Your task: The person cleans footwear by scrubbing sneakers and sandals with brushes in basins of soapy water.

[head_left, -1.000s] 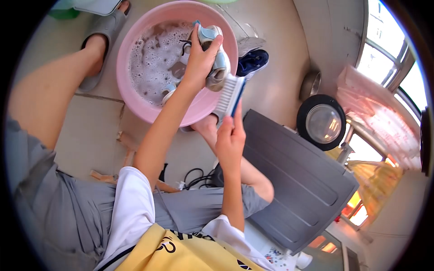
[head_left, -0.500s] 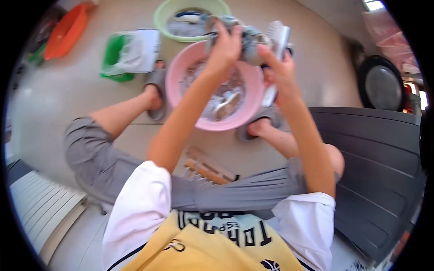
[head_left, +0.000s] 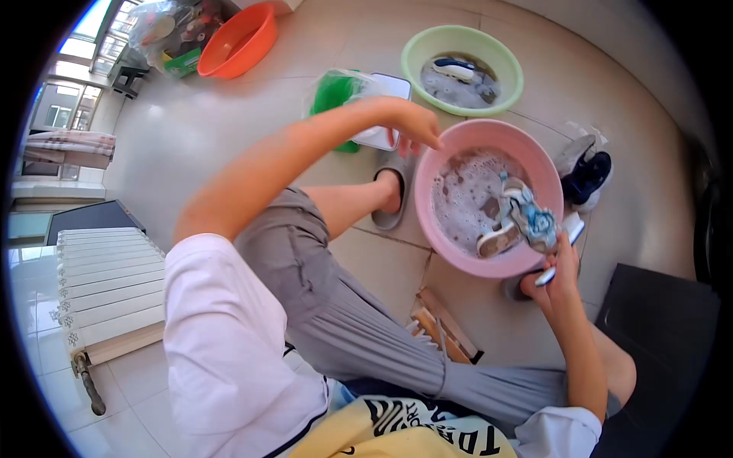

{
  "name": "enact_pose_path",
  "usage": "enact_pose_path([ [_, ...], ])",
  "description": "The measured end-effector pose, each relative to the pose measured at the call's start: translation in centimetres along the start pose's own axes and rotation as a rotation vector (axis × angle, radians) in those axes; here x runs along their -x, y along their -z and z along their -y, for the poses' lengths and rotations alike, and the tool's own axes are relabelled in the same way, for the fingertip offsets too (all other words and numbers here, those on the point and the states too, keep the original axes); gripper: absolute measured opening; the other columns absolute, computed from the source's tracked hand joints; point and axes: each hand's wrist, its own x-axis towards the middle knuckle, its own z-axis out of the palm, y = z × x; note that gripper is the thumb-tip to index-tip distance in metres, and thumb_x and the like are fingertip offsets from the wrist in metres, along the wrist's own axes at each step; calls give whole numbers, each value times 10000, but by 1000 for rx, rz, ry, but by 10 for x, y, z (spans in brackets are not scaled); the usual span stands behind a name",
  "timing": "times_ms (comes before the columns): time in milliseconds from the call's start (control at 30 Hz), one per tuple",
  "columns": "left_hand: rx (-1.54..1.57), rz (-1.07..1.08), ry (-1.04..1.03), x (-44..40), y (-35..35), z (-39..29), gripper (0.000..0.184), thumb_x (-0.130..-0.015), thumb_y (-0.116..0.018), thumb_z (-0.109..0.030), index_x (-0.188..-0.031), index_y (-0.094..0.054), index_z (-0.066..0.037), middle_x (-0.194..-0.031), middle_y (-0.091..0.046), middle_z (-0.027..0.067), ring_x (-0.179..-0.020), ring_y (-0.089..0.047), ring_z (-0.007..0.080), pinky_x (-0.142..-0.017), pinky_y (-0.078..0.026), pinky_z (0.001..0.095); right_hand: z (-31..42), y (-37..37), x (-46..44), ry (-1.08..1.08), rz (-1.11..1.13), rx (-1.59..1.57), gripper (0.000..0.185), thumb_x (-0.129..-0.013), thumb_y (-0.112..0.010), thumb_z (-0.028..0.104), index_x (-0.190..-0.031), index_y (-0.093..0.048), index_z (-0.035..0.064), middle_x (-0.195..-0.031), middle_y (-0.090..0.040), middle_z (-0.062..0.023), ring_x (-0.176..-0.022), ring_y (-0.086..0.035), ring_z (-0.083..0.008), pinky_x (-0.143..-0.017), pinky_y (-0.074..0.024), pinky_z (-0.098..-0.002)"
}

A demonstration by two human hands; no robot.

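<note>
My left hand (head_left: 416, 128) is at the upper left rim of the pink basin (head_left: 557, 179), fingers bent down and apart, holding nothing. At the basin's lower right, my right hand (head_left: 562, 269) is closed round a blue and white brush (head_left: 573, 227), its handle end showing below the fingers. Its fingertips also touch the end of a light blue and white shoe (head_left: 527, 215). That shoe hangs over the foamy water. Beside it, in the water, another shoe (head_left: 498, 240) lies with part of its sole showing.
A green basin (head_left: 515, 70) behind holds water and a dark blue and white shoe (head_left: 456, 70). Navy and grey shoes (head_left: 589, 174) stand right of the pink basin. Left are a green bin (head_left: 333, 93) and an orange basin (head_left: 240, 44). A wooden rack (head_left: 447, 324) lies near my legs.
The view has swung left. My left hand has let go of the light blue shoe and moved left to the rim. The shoe is now lower over the basin, by my right hand.
</note>
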Motion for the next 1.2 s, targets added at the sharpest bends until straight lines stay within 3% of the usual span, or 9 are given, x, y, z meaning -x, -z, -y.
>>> enact_pose_path([
  [67,-208,-173,209,-3,39,80,328,-802,-542,-297,-999,-609,-44,-818,-627,97,-626,-631,203,-521,-511,312,-15,12,-18,-5,-85,98,186,-824,-548,193,-976,-475,113,-598,-387,38,-362,-301,-32,-294,-283,-192],
  [167,-62,-323,334,-13,72,190,293,-790,-559,-252,-966,-612,-23,-816,-626,98,-623,-634,199,-525,-516,306,-27,23,-27,-13,0,41,204,-832,-535,185,-1011,-467,113,-606,-418,32,-350,-307,-32,-282,-268,-184],
  [233,330,-577,294,-32,66,253,255,-787,-557,-212,-928,-617,-9,-795,-631,101,-601,-631,186,-522,-525,310,-26,28,-33,-20,1,60,215,-835,-527,177,-1028,-463,106,-620,-443,20,-348,-318,-35,-277,-261,-173],
  [333,403,-627,326,-82,49,302,208,-781,-551,-158,-909,-626,-12,-770,-638,108,-591,-632,176,-519,-532,313,-30,41,-43,-33,-48,58,213,-851,-491,189,-1033,-458,83,-636,-471,-7,-343,-321,-44,-279,-254,-156],
  [433,217,-481,431,-112,37,303,191,-766,-515,-70,-903,-632,-6,-734,-637,129,-577,-633,182,-510,-531,306,-24,65,-50,-151,38,142,229,-864,-456,217,-1038,-447,68,-671,-491,-25,-348,-317,-48,-284,-250,-164],
  [533,337,-571,481,-135,21,306,228,-735,-514,-38,-930,-633,-34,-908,-641,138,-743,-655,241,-621,-540,338,-19,43,-31,-166,-165,152,226,-870,-433,235,-1045,-442,93,-710,-507,-28,-350,-309,-48,-291,-243,-169],
  [700,0,-734,564,-145,8,317,321,-768,-536,-55,-1081,-595,-90,-1076,-595,135,-983,-591,259,-753,-514,391,-17,30,-17,-129,-143,272,242,-863,-461,260,-1064,-449,126,-731,-515,-5,-379,-320,-40,-314,-236,-164],
  [900,-99,-511,804,-150,4,309,288,-794,-539,-109,-1074,-606,-100,-1072,-608,86,-959,-604,261,-693,-523,402,-24,42,-31,-120,-143,329,303,-867,-469,248,-1146,-426,137,-764,-524,-8,-374,-319,-47,-314,-246,-166],
  [1200,-214,-503,815,-152,-13,321,217,-794,-550,-130,-985,-645,-93,-1027,-630,69,-930,-618,236,-673,-521,367,-45,29,-34,-88,-154,255,345,-863,-455,187,-1192,-409,94,-770,-529,-35,-331,-287,-68,-288,-257,-192],
])
